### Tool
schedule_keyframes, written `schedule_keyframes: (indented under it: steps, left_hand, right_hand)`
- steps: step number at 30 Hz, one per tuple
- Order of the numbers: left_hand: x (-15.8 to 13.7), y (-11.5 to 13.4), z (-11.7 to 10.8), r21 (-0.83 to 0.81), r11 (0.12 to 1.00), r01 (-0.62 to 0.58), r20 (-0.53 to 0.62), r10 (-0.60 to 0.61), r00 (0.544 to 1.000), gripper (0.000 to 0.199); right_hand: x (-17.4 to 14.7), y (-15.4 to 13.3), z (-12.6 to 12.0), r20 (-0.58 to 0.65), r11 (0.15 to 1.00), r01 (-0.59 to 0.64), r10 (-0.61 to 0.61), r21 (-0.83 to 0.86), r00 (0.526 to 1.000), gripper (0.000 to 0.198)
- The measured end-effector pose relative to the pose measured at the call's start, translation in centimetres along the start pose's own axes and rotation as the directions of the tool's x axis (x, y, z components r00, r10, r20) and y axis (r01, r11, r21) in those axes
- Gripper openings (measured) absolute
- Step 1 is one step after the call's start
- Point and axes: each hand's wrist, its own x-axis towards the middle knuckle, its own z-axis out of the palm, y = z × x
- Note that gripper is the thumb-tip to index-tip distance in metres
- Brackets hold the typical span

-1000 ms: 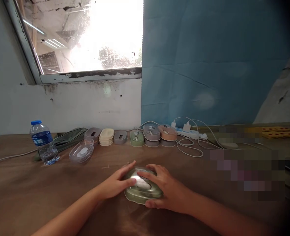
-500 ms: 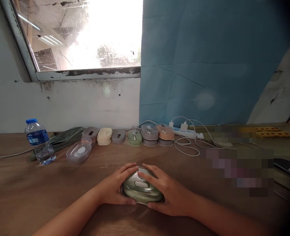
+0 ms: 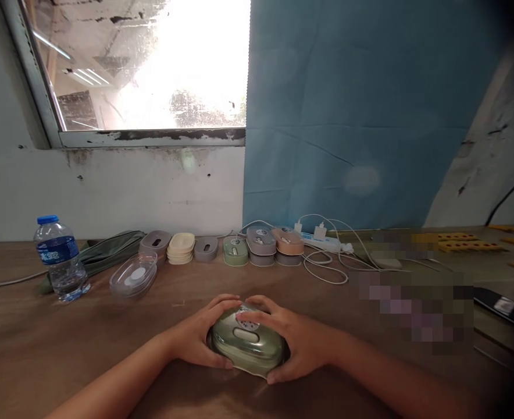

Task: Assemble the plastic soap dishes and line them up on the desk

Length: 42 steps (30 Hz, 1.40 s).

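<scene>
Scanning from the far left: a water bottle [image 3: 59,258] stands upright on the bench [image 3: 30,337], with a green pouch [image 3: 104,253] lying behind it and a clear lidded tray [image 3: 134,275] just beside it. Along the wall runs a row of small oval containers [image 3: 222,247], some stacked two high, in grey, cream, green and peach; I read those as finished or waiting stock, though I cannot tell which. Nearer to me, my left hand [image 3: 196,337] cups the left side of the green oval container [image 3: 246,343], fingers curled around its rim. That container sits on the bench straight in front of me, lid on top, with a slot and a round fitting showing. My right hand [image 3: 298,340] clasps its right side, thumb under the near edge, fingers over the lid. Judging by the grip, the lid looks seated or nearly so; whether it is fully pressed home I cannot tell. Farther right, a power strip [image 3: 322,237] with white cables [image 3: 327,265] lies by the wall.
</scene>
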Motion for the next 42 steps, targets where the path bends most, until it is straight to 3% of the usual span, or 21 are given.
schedule_keyframes:
  steps: [2,4,5,7,9,14,18,20,24,27,29,31,32,33,34,36,38,39,40,41,42]
  left_hand:
    - [0.1,-1.1,-0.8,-0.055,0.998,-0.022,-0.023,0.021,1.0,0.088]
    - [0.6,-2.8,-1.7,-0.024,0.999,0.021,-0.219,-0.026,0.975,0.07]
    - [1.1,-3.9,-2.2,0.022,0.996,0.081,-0.364,-0.068,0.929,0.059]
    - [2.4,-6.4,-3.2,0.12,0.962,0.244,-0.609,-0.123,0.784,0.046]
    - [4.1,-8.8,-4.0,0.181,0.914,0.362,-0.684,-0.147,0.715,0.04]
    - [7.5,-12.4,-4.5,0.316,0.829,0.462,-0.613,-0.193,0.766,0.042]
    - [8.1,-11.9,-4.5,0.384,0.779,0.495,-0.544,-0.243,0.803,0.034]
    - [7.4,-10.6,-4.5,0.407,0.771,0.489,-0.496,-0.263,0.827,0.029]
    - [3.9,-6.5,-4.2,0.407,0.785,0.467,-0.409,-0.301,0.862,0.02]
    - [0.6,-2.4,-3.9,0.334,0.852,0.402,-0.253,-0.33,0.91,0.021]
    - [-1.0,0.1,-3.7,0.273,0.914,0.299,-0.065,-0.292,0.954,0.023]
    - [-1.9,1.8,-3.5,0.248,0.951,0.184,0.076,-0.209,0.975,0.024]
    - [-2.0,2.2,-3.5,0.248,0.96,0.13,0.115,-0.163,0.98,0.024]
    - [-1.9,2.3,-3.5,0.244,0.967,0.07,0.14,-0.107,0.984,0.023]
    - [-1.6,2.0,-3.6,0.233,0.972,0.0,0.151,-0.036,0.988,0.023]
    - [-0.7,0.5,-4.4,0.22,0.966,-0.133,0.11,0.111,0.988,0.025]
    - [0.7,-2.1,-5.9,0.31,0.942,-0.128,-0.046,0.15,0.988,0.024]
    - [1.6,-3.7,-6.8,0.405,0.914,-0.018,-0.164,0.092,0.982,0.021]
    - [2.4,-5.5,-7.8,0.504,0.843,0.185,-0.311,-0.023,0.95,0.022]
    - [3.3,-7.2,-8.7,0.575,0.719,0.391,-0.442,-0.129,0.888,0.026]
    - [4.1,-8.8,-9.5,0.573,0.66,0.486,-0.521,-0.165,0.837,0.03]
  right_hand:
    - [0.8,0.7,0.6,-0.041,1.0,0.014,-0.014,0.0,0.999,0.095]
    - [1.9,1.4,1.2,-0.096,0.999,-0.005,0.002,-0.033,0.995,0.099]
    - [2.6,1.7,1.1,-0.125,0.998,-0.027,0.019,-0.063,0.992,0.099]
    - [4.4,2.3,0.2,-0.222,0.978,-0.13,0.092,-0.161,0.971,0.097]
    - [6.9,3.0,-1.6,-0.364,0.92,-0.294,0.189,-0.26,0.912,0.093]
    - [14.5,5.8,-5.5,-0.517,0.76,-0.563,0.355,-0.326,0.779,0.08]
    - [18.3,8.1,-5.1,-0.538,0.606,-0.707,0.483,-0.364,0.691,0.04]
    - [19.1,8.8,-4.7,-0.541,0.557,-0.733,0.505,-0.391,0.673,0.032]
    - [19.4,8.8,-4.8,-0.503,0.544,-0.709,0.501,-0.449,0.704,0.035]
    - [18.5,7.4,-5.3,-0.429,0.635,-0.596,0.419,-0.492,0.8,0.06]
    - [16.8,6.0,-5.7,-0.341,0.728,-0.443,0.298,-0.523,0.892,0.067]
    - [14.2,4.6,-5.8,-0.21,0.821,-0.236,0.145,-0.52,0.967,0.052]
    - [12.7,4.0,-5.7,-0.121,0.862,-0.107,0.053,-0.495,0.991,0.046]
    - [11.2,3.5,-5.4,-0.025,0.921,0.074,-0.091,-0.383,0.996,0.047]
    - [9.6,3.2,-5.0,0.027,0.949,0.164,-0.163,-0.268,0.986,0.055]
    - [6.9,3.0,-3.9,0.104,0.973,0.202,-0.191,-0.111,0.976,0.075]
    - [4.8,3.2,-2.6,0.157,0.994,0.107,-0.1,-0.035,0.983,0.076]
    - [3.9,3.4,-2.0,0.169,0.999,0.039,-0.036,-0.01,0.985,0.071]
    - [3.2,3.7,-1.4,0.171,0.999,-0.03,0.027,0.016,0.985,0.066]
    - [2.5,3.8,-1.0,0.163,0.995,-0.094,0.086,0.041,0.983,0.064]
    - [1.9,3.9,-0.8,0.149,0.987,-0.148,0.138,0.062,0.979,0.064]
